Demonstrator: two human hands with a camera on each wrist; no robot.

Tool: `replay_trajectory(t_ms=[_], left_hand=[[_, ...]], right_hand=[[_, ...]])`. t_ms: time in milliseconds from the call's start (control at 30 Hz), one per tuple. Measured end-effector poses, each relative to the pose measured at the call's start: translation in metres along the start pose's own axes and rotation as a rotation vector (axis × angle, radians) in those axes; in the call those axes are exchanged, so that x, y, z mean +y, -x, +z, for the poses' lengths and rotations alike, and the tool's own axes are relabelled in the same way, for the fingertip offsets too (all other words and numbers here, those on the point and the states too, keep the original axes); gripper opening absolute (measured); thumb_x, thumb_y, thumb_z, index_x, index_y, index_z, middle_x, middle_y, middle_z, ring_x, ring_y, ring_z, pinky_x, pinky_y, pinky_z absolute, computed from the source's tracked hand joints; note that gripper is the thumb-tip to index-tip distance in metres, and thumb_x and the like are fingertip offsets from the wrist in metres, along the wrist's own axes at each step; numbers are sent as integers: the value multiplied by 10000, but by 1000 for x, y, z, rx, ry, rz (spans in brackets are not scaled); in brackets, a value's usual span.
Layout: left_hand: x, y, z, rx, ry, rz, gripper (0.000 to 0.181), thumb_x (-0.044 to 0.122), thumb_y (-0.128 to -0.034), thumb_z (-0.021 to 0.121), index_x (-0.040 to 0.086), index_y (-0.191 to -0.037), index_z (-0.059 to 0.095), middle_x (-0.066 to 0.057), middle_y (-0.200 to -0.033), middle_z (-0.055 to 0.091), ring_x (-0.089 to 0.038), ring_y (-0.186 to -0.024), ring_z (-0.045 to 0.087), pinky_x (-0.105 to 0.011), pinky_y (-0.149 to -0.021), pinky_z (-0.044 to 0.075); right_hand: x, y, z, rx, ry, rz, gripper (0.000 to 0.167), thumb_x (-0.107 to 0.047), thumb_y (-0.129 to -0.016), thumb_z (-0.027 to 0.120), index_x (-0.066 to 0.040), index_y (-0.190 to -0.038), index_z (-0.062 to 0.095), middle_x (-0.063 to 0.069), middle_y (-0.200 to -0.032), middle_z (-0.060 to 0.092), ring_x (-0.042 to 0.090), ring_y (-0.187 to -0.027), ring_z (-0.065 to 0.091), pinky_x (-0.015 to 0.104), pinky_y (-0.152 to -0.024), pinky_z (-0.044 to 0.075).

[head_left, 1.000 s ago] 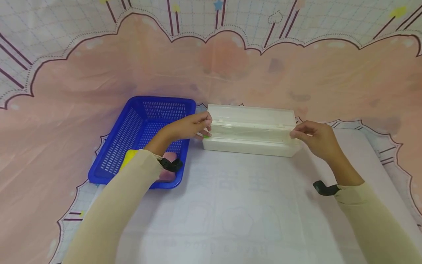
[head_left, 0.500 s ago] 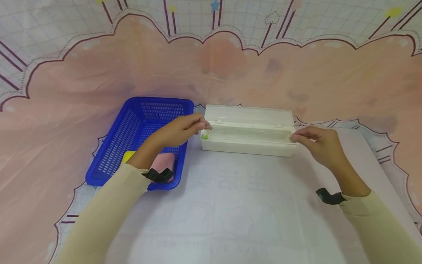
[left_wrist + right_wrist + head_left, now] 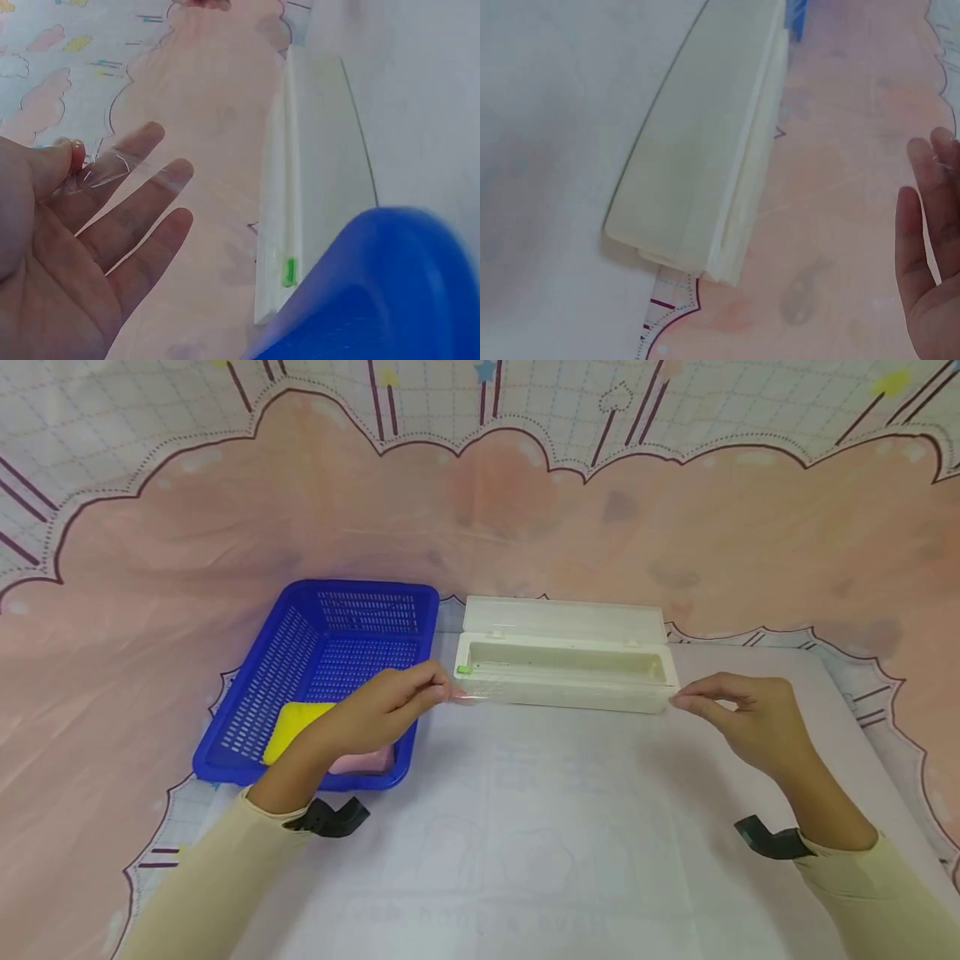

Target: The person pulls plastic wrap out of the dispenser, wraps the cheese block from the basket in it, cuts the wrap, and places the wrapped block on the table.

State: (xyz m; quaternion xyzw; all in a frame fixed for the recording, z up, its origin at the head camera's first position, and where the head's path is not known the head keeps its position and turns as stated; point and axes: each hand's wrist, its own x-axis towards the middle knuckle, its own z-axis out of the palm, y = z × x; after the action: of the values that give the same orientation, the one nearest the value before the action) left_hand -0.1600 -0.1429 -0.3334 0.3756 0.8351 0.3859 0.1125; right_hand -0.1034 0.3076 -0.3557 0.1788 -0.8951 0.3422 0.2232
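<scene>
Clear plastic film (image 3: 112,171) is pinched between thumb and forefinger of the left hand (image 3: 82,240), its other fingers spread. In the head view the left hand (image 3: 382,710) is at the near left corner of a long white box (image 3: 562,696), whose lid (image 3: 562,618) stands raised at the back. The right hand (image 3: 750,718) pinches the film's other end off the box's right front corner; in the right wrist view that hand (image 3: 937,255) is partly out of frame. A small green piece (image 3: 464,670) sits at the box's left end.
A blue basket (image 3: 206,764) stands left of the box, below the left forearm, with a yellow item (image 3: 288,727) and a pink item (image 3: 363,762) in it. The white table surface (image 3: 540,827) spreads in front, with a patterned cloth (image 3: 360,518) behind.
Both hands have drawn back from over the box toward the person, the film between them. The box's long hollow shows more plainly, and more of the yellow item is visible.
</scene>
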Motion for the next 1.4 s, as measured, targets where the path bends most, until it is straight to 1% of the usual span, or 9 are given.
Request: replay_trajectory(t_ms=[200,400,500,600,867,967,1133,1267,1400], left_hand=[[4,18,11,-23,-7,66,155,122,-1085,473,128,-1148,615,2,-1175,756,-60,-630,381,-259,-596,385],[12,32,19,-14,8,152,154,68,-1075,474,100,-1152,604,-32,-1218,750,0,-595,381,-209,-578,375],[14,39,23,-7,-1,162,161,61,-1071,478,106,-1157,607,-16,-1222,750,-4,-660,505,-201,-595,394],[16,46,27,-5,-3,153,176,63,-1073,476,130,-1170,606,11,-1235,745,-69,-963,688,-211,-728,501],[31,59,24,0,-26,140,272,55,-1069,476,167,-1257,638,79,-1265,722,-132,-1180,681,-285,-916,570],[38,64,22,-11,-11,149,291,48,-1066,479,172,-1271,645,84,-1254,724,-127,-1173,680,-288,-929,569],[40,69,26,-86,53,220,299,1,-1054,474,170,-1236,640,46,-1203,740,-114,-1105,690,-274,-899,574],[36,73,32,-176,135,264,300,-17,-1054,455,167,-1203,639,32,-1165,745,-98,-1070,692,-274,-896,573],[27,73,41,-240,208,239,299,6,-1066,441,173,-1207,646,41,-1153,744,-64,-992,669,-265,-856,566]], right_hand=[[-10,18,-4,-51,-24,-16,282,104,-696,861,-108,-874,807,-196,-861,747,-169,-845,634,38,-797,480],[-10,31,-4,-67,-91,-63,363,173,-651,841,-115,-868,799,-201,-888,751,-128,-866,668,58,-846,494],[-9,35,-2,-86,-144,-82,372,191,-634,834,-97,-866,794,-173,-888,763,-95,-875,683,71,-857,498],[-9,39,-3,-115,-175,-88,383,183,-637,834,-113,-878,797,-134,-888,776,-77,-893,689,77,-873,496],[-22,48,-14,-158,-219,-73,424,197,-630,819,-144,-882,798,-175,-899,765,-57,-907,680,88,-924,482],[-24,51,-16,-156,-291,-113,397,184,-662,815,-136,-896,796,-132,-902,774,-25,-893,685,95,-922,489],[-20,60,-15,-204,-513,-199,185,42,-813,799,-84,-947,779,-25,-918,782,57,-884,695,109,-874,517],[-20,69,-13,-335,-582,-203,312,133,-772,776,-106,-973,755,-30,-907,772,53,-848,692,137,-803,542],[-22,78,-6,-469,-622,-187,419,206,-734,747,-135,-977,746,-23,-882,764,60,-782,686,194,-679,543]])
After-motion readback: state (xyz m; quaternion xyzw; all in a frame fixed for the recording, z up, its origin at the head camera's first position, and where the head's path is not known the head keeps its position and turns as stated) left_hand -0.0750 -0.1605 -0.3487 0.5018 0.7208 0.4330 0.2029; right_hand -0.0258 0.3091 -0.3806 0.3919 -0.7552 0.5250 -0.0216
